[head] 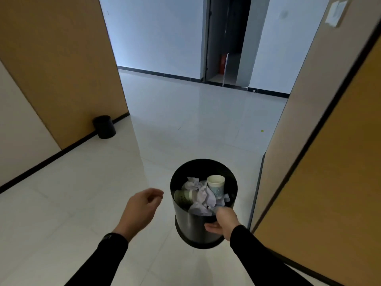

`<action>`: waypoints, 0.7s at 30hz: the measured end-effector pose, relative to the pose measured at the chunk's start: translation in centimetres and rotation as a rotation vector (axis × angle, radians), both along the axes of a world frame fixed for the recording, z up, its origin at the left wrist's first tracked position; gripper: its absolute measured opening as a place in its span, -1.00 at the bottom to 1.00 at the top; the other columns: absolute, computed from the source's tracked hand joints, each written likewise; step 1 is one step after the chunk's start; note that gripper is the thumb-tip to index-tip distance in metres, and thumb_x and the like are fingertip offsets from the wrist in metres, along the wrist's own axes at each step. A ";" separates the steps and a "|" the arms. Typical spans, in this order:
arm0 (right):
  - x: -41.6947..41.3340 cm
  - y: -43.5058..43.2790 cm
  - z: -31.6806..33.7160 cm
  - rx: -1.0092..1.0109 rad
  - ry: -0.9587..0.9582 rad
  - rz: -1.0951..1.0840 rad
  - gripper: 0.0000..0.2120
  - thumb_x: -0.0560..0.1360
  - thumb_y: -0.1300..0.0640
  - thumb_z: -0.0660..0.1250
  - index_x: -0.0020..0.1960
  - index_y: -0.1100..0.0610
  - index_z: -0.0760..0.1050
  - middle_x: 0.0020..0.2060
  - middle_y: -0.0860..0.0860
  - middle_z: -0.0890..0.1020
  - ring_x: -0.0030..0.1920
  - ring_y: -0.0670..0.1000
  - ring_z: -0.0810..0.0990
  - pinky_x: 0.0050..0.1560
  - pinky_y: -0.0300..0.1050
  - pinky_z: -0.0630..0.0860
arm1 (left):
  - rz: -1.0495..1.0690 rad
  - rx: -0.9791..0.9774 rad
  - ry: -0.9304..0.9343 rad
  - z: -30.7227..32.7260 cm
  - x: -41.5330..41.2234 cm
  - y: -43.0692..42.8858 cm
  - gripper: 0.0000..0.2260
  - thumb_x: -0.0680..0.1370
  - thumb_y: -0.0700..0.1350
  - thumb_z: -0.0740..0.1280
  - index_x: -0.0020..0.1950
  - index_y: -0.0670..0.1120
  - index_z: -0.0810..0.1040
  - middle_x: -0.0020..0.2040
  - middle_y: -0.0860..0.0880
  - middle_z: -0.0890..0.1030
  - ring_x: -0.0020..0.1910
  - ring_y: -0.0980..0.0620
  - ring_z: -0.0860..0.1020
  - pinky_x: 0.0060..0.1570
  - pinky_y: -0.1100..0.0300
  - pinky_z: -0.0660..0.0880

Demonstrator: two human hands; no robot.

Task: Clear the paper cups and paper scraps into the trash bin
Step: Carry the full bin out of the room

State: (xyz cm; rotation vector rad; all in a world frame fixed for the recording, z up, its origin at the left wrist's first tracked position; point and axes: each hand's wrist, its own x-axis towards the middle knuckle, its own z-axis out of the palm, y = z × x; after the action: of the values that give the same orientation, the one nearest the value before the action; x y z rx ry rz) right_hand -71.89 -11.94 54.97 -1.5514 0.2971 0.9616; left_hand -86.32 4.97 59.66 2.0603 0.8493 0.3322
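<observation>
Corridor with a glossy white tiled floor (185, 120), wood-faced panels on both sides and a dark doorway (226, 38) at the far wall. A small black bin (104, 126) stands on the floor against the left panel, well apart from the person.

The black trash bin (198, 230) is in front of the person, low and centre. The right hand (221, 221) grasps its near wall at the rim, fingers hooked over the edge and thumb pressed on the outside. This grip suits carrying. The bin appears lifted clear of the floor and tipped slightly toward the wearer, which keeps the contents in view.

Contents observed: a white paper cup (216, 185) standing mouth-up against the right inner wall, a green-printed paper cup (183, 196) lying on its side at the left, and crumpled paper scraps (200, 195) between and over them. All sit below the rim.

The left hand (142, 205) hangs beside the bin, not touching it, fingers loosely curled and holding nothing.

Assessment: the collection appears complete or nearly so, and no loose cups or scraps are visible on the floor.
</observation>
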 end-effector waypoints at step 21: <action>25.9 24.4 -7.0 0.092 0.157 -0.860 -0.82 0.61 0.22 0.12 0.12 0.20 0.45 -0.08 0.16 0.57 -0.14 0.20 0.56 -0.31 0.00 0.58 | -0.823 0.072 0.166 -1.2 43.9 27.7 -0.82 0.50 -0.14 0.28 -0.16 0.16 0.56 -0.12 0.07 0.67 -0.08 0.05 0.61 -0.02 0.12 0.52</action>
State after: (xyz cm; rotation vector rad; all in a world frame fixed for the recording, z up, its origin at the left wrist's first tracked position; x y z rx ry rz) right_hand -45.95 12.46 47.96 -1.0852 0.9263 0.3984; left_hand -42.41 32.68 58.47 2.3267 0.0269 -0.2669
